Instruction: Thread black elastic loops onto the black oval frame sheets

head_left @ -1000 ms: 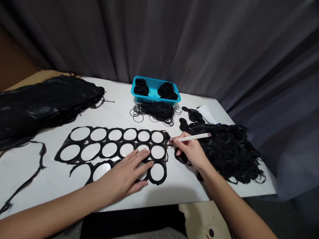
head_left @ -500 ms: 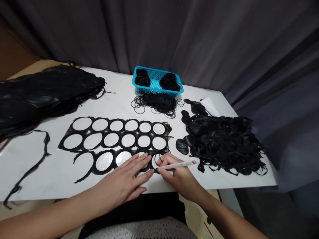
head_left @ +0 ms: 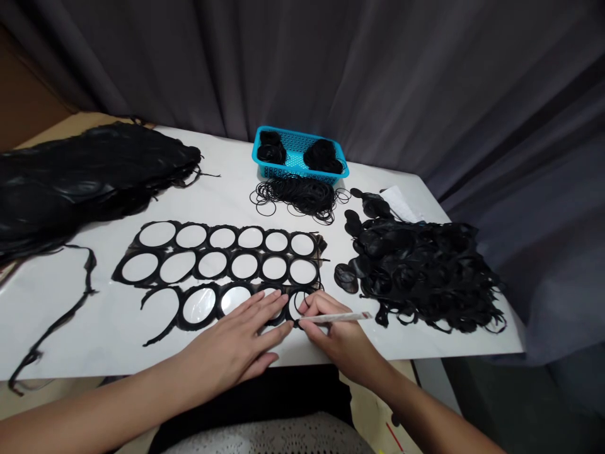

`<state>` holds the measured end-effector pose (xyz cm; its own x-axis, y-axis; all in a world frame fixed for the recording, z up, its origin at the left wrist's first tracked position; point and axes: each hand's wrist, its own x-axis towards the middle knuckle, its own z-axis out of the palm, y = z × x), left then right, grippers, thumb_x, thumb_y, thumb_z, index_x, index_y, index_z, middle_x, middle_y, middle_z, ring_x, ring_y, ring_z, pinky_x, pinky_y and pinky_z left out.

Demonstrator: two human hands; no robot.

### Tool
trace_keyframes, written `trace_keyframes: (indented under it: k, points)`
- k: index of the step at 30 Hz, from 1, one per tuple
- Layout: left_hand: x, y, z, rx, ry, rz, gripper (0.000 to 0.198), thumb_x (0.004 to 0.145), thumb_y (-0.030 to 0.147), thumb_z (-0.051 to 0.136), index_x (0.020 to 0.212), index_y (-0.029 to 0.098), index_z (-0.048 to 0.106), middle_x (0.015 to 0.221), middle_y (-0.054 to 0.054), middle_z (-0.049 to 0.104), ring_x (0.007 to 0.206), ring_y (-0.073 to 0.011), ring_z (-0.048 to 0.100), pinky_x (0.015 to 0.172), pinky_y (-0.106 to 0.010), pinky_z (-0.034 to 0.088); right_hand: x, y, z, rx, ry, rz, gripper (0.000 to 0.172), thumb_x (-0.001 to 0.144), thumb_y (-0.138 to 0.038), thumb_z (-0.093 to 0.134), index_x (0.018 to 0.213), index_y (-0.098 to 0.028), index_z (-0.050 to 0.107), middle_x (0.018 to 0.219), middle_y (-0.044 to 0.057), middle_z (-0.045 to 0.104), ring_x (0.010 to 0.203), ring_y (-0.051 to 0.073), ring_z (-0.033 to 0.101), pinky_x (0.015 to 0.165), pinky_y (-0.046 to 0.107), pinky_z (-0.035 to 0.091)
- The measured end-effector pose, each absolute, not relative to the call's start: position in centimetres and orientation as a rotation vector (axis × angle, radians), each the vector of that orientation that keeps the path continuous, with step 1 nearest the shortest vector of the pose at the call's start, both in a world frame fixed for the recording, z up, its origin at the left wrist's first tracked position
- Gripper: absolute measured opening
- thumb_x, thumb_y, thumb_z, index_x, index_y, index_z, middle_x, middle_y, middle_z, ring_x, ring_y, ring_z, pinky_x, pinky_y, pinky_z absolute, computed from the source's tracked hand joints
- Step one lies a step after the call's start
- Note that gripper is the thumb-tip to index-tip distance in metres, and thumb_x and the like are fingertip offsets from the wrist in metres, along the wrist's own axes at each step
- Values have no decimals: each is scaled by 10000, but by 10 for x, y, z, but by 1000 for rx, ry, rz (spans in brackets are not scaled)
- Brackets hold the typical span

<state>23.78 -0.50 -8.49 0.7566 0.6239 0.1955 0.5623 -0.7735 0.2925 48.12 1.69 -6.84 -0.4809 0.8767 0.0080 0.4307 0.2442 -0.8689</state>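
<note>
A black rubber-like sheet (head_left: 220, 309) with several round holes lies near the table's front edge. My left hand (head_left: 248, 331) rests on it, fingers stretched and spread, pressing around its right-hand holes. At the sheet's right end, my right hand (head_left: 338, 328) pinches a slim whitish stick-like tool (head_left: 326, 317), its tip hidden at the fingertips. By those fingers a thin black ring (head_left: 295, 308) curves over the last hole; whether they hold it I cannot tell. Just behind lies more of the holed black sheet (head_left: 227, 254).
A blue basket (head_left: 302, 171) holding black bundles stands at the back, with loose thin black rings (head_left: 302, 194) before it. Black discs and scraps (head_left: 425, 274) are heaped on the right. Stacked black sheets (head_left: 85, 176) fill the left, and a torn strip (head_left: 57, 331) lies in front.
Both hands keep nearly the same place on the sheet. The tool's outer end has dipped slightly. The whole view has shifted a touch.
</note>
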Motion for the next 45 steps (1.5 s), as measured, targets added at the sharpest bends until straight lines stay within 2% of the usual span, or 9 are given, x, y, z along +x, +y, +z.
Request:
trace_keyframes:
  k: [5, 8, 13, 18, 20, 24, 28, 35, 45]
  points:
    - [237, -4, -84, 2683, 945, 458, 445, 956, 240, 589, 1398, 228, 543, 1628, -151, 304, 1478, -317, 347, 1185, -513, 347, 474, 0, -78, -1120, -2296, 855, 146, 954, -92, 467, 888, -207, 525, 1037, 95, 626, 960, 224, 585, 845, 357, 505]
    - [236, -3, -86, 2646, 949, 484, 456, 936, 239, 614, 1389, 238, 556, 1662, -147, 201, 1475, -376, 329, 1163, -565, 354, 483, 10, -81, -1131, -2387, 627, 227, 918, -43, 432, 989, -199, 581, 1076, 136, 651, 1007, 276, 583, 911, 433, 501]
    - [236, -3, -85, 2640, 951, 438, 514, 893, 225, 653, 1396, 235, 549, 1666, -171, 153, 1466, -422, 318, 1128, -607, 381, 526, 79, -57, -1511, -1809, 502, 90, 941, -279, 533, 884, -230, 581, 1052, 139, 659, 1027, 307, 579, 975, 490, 454]
    - [230, -6, -69, 2585, 888, 438, 544, 944, 221, 607, 1470, 253, 471, 1650, -120, 258, 1494, -331, 310, 1181, -535, 351, 523, 105, -46, -1520, -1678, 875, 280, 925, -456, 570, 788, -217, 517, 951, 86, 697, 596, 161, 597, 569, 344, 525]
    - [222, -9, -63, 2561, 930, 482, 505, 988, 223, 552, 1483, 236, 450, 1603, -108, 370, 1480, -288, 350, 1196, -501, 349, 506, 98, -52, -1437, -1502, 1265, 334, 859, -496, 658, 770, -218, 496, 921, 74, 695, 647, 173, 649, 496, 301, 525]
    - [208, -16, -64, 2602, 1066, 559, 310, 1013, 236, 534, 1315, 199, 592, 1419, -112, 573, 1381, -270, 483, 1168, -466, 409, 473, 77, -60, -1219, -1013, 1854, 367, 758, -431, 805, 812, -210, 517, 939, 51, 679, 935, 203, 695, 674, 287, 597]
    - [204, -26, -74, 2680, 1119, 529, 310, 997, 229, 542, 1299, 185, 599, 1401, -136, 584, 1322, -295, 540, 1118, -483, 463, 453, 55, -60, -1131, -1083, 1973, 302, 825, -414, 751, 821, -205, 533, 990, 45, 682, 932, 171, 673, 863, 332, 556]
    - [205, -33, -82, 2694, 1123, 460, 408, 998, 226, 525, 1402, 162, 528, 1459, -159, 538, 1378, -319, 486, 1115, -487, 466, 439, 28, -65, -1173, -1877, 1517, 176, 937, -241, 548, 764, -212, 531, 993, 34, 642, 942, 175, 600, 838, 321, 459]
    - [206, -33, -85, 2710, 1142, 487, 376, 1000, 218, 504, 1369, 163, 552, 1452, -151, 550, 1385, -314, 482, 1111, -475, 474, 436, 26, -64, -1147, -2098, 1271, 215, 928, -151, 563, 742, -224, 486, 924, 4, 606, 909, 161, 592, 847, 305, 446]
